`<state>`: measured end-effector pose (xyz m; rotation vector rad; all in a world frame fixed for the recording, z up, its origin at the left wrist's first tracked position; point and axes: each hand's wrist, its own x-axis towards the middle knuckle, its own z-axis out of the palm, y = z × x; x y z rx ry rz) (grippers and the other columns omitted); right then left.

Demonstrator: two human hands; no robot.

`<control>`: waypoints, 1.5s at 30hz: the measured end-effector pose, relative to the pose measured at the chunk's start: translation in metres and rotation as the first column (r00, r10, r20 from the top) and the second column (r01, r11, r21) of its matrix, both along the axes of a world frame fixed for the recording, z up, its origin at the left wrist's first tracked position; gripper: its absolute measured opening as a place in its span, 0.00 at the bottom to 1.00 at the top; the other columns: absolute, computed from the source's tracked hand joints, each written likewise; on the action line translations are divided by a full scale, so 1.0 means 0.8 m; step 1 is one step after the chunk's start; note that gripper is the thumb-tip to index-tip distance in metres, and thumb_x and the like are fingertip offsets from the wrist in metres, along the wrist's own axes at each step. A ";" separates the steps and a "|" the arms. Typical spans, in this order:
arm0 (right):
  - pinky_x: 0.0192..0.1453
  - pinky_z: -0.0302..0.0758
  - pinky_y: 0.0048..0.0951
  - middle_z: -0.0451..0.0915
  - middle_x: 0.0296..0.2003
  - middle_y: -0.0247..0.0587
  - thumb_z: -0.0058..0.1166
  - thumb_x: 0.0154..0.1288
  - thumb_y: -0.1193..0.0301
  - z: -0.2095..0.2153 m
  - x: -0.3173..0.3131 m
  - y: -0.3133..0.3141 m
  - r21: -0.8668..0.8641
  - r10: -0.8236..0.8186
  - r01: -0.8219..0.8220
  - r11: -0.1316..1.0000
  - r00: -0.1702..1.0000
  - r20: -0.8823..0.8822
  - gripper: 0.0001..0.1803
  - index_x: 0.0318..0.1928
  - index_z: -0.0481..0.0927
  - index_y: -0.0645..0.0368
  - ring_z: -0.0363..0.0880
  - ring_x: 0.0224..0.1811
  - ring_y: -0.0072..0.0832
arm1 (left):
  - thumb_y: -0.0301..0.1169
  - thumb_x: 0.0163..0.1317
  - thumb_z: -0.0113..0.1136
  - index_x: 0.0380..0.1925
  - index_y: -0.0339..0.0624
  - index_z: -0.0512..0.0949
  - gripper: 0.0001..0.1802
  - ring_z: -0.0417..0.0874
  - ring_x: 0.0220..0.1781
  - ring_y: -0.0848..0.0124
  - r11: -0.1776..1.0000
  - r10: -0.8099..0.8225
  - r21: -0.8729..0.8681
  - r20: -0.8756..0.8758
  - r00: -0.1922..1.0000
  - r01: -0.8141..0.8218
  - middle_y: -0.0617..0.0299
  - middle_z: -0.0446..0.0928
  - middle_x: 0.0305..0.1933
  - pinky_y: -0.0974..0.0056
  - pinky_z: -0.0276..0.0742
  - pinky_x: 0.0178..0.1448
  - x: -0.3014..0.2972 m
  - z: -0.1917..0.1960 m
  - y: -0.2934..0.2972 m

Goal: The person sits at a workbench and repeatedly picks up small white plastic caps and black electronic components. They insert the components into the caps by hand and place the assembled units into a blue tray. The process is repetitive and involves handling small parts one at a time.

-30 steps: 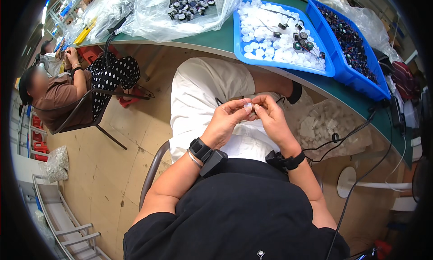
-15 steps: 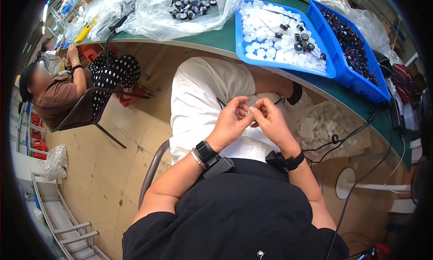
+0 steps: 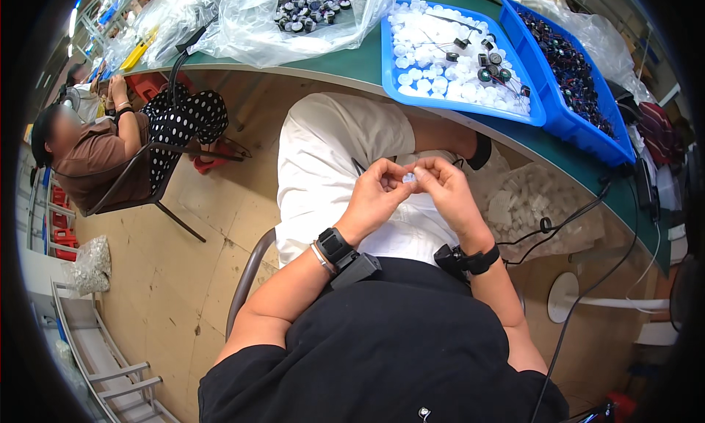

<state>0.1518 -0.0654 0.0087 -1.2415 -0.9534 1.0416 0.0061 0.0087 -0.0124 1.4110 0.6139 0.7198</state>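
Above my lap, my left hand (image 3: 376, 200) and my right hand (image 3: 446, 195) meet fingertip to fingertip, both closed in a pinch. Between them is a small whitish translucent plastic cap (image 3: 409, 178), mostly covered by the fingers. Whether anything else is inside it I cannot make out. On the green table ahead, a shallow blue tray (image 3: 465, 113) holds many similar white caps (image 3: 418, 37). Several black round components with wires (image 3: 493, 69) lie on top of them.
Right of the tray stands a deeper blue bin (image 3: 624, 147) of dark wired parts. A clear plastic bag (image 3: 242, 34) with capped parts (image 3: 312, 8) lies on the table (image 3: 352, 64). Black cables (image 3: 547, 228) hang at right. Another person (image 3: 95, 155) sits at left.
My fingertips have shifted slightly, and the whitish cap between them shows more plainly. The right hand has turned a little. The view has moved very slightly.
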 end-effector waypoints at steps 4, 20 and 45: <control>0.40 0.76 0.22 0.80 0.35 0.36 0.56 0.66 0.72 -0.008 -0.003 0.000 0.027 -0.009 0.007 1.000 0.995 0.097 0.09 0.41 0.77 0.66 0.77 0.37 0.20 | 0.23 0.60 0.64 0.42 0.34 0.73 0.12 0.77 0.36 0.81 0.999 0.007 0.036 -0.064 0.998 -0.004 0.63 0.76 0.37 0.75 0.76 0.41 0.001 0.006 -0.003; 0.32 0.71 0.20 0.78 0.28 0.33 0.56 0.66 0.73 0.006 -0.007 -0.002 0.180 -0.232 0.178 0.967 0.909 0.346 0.05 0.36 0.76 0.63 0.75 0.28 0.17 | 0.34 0.66 0.59 0.47 0.37 0.73 0.15 0.81 0.42 0.74 0.798 -0.086 -0.556 0.273 0.958 0.230 0.60 0.78 0.41 0.69 0.80 0.49 -0.007 0.005 0.008; 0.28 0.64 0.17 0.72 0.27 0.30 0.47 0.72 0.70 -0.003 0.004 0.001 -0.117 0.027 -0.056 0.992 0.972 -0.234 0.08 0.40 0.71 0.62 0.65 0.25 0.14 | 0.22 0.60 0.63 0.45 0.33 0.73 0.14 0.79 0.39 0.78 0.999 -0.012 0.052 0.111 0.994 0.006 0.63 0.77 0.37 0.73 0.78 0.46 0.003 -0.007 -0.004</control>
